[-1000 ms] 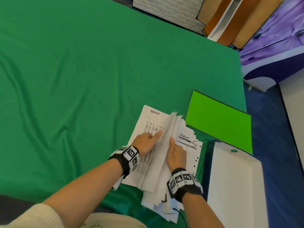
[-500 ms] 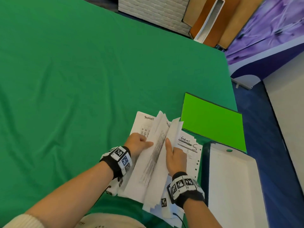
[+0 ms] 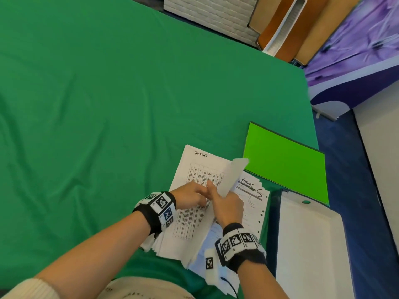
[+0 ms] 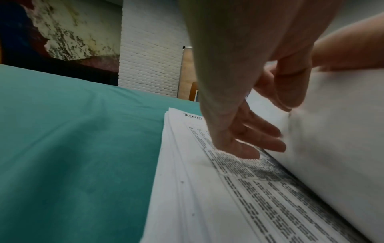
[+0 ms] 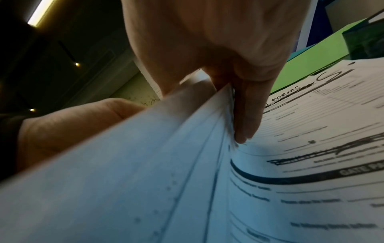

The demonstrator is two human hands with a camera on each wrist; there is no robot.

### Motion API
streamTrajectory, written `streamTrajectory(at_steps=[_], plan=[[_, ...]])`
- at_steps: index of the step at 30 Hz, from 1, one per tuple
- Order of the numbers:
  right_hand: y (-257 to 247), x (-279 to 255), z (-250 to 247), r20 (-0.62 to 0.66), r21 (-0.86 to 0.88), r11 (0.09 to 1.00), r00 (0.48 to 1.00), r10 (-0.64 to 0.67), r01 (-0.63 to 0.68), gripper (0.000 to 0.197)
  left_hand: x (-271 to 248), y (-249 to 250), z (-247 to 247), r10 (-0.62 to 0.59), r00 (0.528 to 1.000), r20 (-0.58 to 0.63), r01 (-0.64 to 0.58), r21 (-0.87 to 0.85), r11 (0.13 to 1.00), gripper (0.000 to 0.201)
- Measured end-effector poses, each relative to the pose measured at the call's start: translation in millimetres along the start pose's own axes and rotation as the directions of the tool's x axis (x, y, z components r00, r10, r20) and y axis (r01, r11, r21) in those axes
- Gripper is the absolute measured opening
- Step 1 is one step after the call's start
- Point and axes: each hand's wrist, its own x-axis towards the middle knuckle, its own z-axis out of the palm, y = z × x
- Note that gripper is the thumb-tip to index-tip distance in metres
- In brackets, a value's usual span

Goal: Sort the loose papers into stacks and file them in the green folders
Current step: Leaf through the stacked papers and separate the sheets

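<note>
Two hands work over the papers at the near edge of the bench, which is covered with a green cloth. The right hand pinches a few raised sheets between thumb and fingers; in the right wrist view the fingers lie along the right face of these sheets, so its grip is clamped on them. The sheets stand almost on edge, with the long axis going away from the person, and they lean a little to the right. The left hand is just to the left of them, its fingers straight and relaxed, the tips touching the tasklist stack and close to the left face of the raised sheets; this hand holds nothing. To the right of the raised sheets lies the forms stack, flat, partly under the right hand. This is the relation that matters: the raised sheets stand between the two stacks, with the tasklist stack on their left and the forms stack on their right, so I judge the next move lays them down to one side or the other, depending on their kind, which I cannot read. Farther away, beyond the forms stack and on the right, a green folder lies closed, nearer to the right hand. A white box is at the right edge.
</note>
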Motion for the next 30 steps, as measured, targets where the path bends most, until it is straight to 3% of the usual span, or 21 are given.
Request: streamTrajectory(at_steps=[2,3,4,5,6,8,11,14,18,20,24,25,26,28,30], plan=[[2,5,1,-0.021,-0.063,0.998,1.0,0.0,-0.001,0.047,4,-3,2,-0.017,0.999,-0.051,0.019,0.034,0.999,0.042],[5,8,1,-0.032,-0.095,0.995,0.999,-0.01,0.007,0.043,6,-6,1,-0.036,0.986,-0.164,0.052,0.097,0.994,0.037],[8,10,0,-0.034,-0.111,0.994,0.999,-0.025,0.021,0.039,6,-8,-1,-0.056,0.94,-0.337,0.13,0.199,0.971,0.031],[11,11,0,-0.03,-0.119,0.992,0.999,-0.039,0.035,0.038,6,-10,-4,-0.077,0.861,-0.502,0.25,0.289,0.924,0.03],[13,11,-1,-0.026,-0.122,0.991,0.998,-0.052,0.048,0.037,5,-12,-7,-0.101,0.785,-0.611,0.377,0.343,0.86,0.041],[15,10,0,-0.024,-0.124,0.989,0.996,-0.084,0.081,0.036,6,-17,-9,-0.157,0.729,-0.667,0.524,0.395,0.755,0.064],[15,7,4,-0.013,-0.15,0.979,0.99,-0.144,0.14,0.034,11,-26,-5,-0.103,0.732,-0.673,0.518,0.452,0.726,0.068],[14,4,6,0.015,-0.164,0.971,0.985,-0.173,0.174,0.033,12,-34,-5,-0.043,0.732,-0.68,0.472,0.46,0.752,0.047],[14,2,2,0.011,-0.135,0.975,0.984,-0.178,0.177,0.032,10,-38,-15,0.029,0.778,-0.628,0.397,0.527,0.751,0.027],[13,1,0,0.007,-0.116,0.976,0.983,-0.183,0.183,0.031,7,-35,-18,0.065,0.795,-0.603,0.394,0.595,0.7,0.024],[12,-1,-2,-0.007,-0.113,0.979,0.985,-0.173,0.171,0.03,-3,-16,-20,0.143,0.817,-0.559,0.427,0.753,0.501,0.02],[12,0,-1,-0.012,-0.121,0.98,0.987,-0.162,0.16,0.031,-5,-11,-19,0.176,0.816,-0.551,0.411,0.765,0.496,0.023],[12,0,-1,-0.02,-0.127,0.981,0.988,-0.151,0.147,0.031,-6,-7,-18,0.216,0.807,-0.549,0.373,0.758,0.536,0.029],[12,-2,0,-0.041,-0.128,0.981,0.987,-0.153,0.147,0.032,-3,-4,-12,0.267,0.792,-0.548,0.208,0.655,0.726,0.033],[10,-6,1,-0.056,-0.111,0.979,0.983,-0.176,0.169,0.032,1,-1,-8,0.239,0.819,-0.522,0.027,0.45,0.893,0.03]])
